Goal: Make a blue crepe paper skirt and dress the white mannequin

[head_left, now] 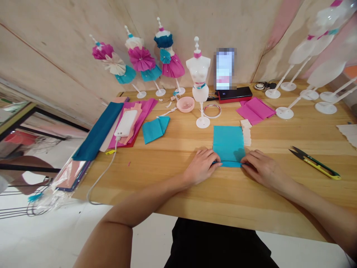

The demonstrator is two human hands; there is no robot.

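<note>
A turquoise sheet of crepe paper [228, 143] lies flat on the wooden table, with a narrow fold along its near edge. My left hand [203, 165] pinches the left end of that fold between thumb and fingers. At the right end, my right hand [258, 165] grips the same fold in the same way. Just beyond the sheet stands a small white mannequin [198, 70] with pink and turquoise bands at neck and waist. A cream paper strip [246, 136] touches the sheet's right side.
Thread snips [315, 163] lie to the right. A pink bowl [185, 104], a folded turquoise piece [156, 129] and magenta paper [256, 111] are farther back. Several dressed mannequins [170, 52] line the wall. A white power bank [126, 123] with a cable rests on papers at left.
</note>
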